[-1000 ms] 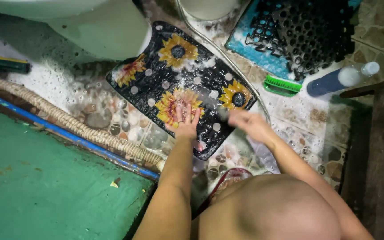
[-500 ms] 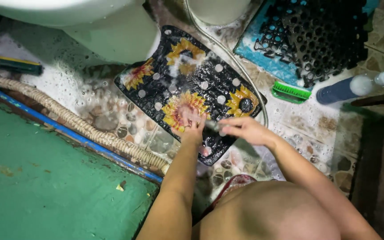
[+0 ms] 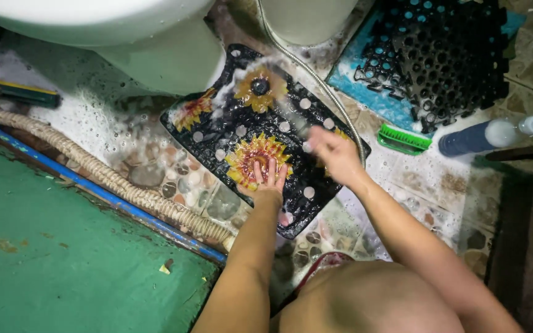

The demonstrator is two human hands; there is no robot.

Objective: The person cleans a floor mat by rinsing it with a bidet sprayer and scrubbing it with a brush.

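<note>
A black rubber mat printed with sunflowers and pale dots lies wet and soapy on the pebble floor. My left hand presses flat on its near sunflower, fingers spread. My right hand hovers over the mat's right side and grips a sprayer head on a metal hose; a blurred jet of water hits the far sunflower.
A white toilet base stands just beyond the mat. A green scrub brush, a blue bottle with a white cap and a black perforated mat on a blue one lie at the right. A woven hose borders the green floor.
My right hand has lifted with the sprayer from near my left hand toward the mat's far right. The water jet has swung to the far sunflower. My left hand stays pressed down.
</note>
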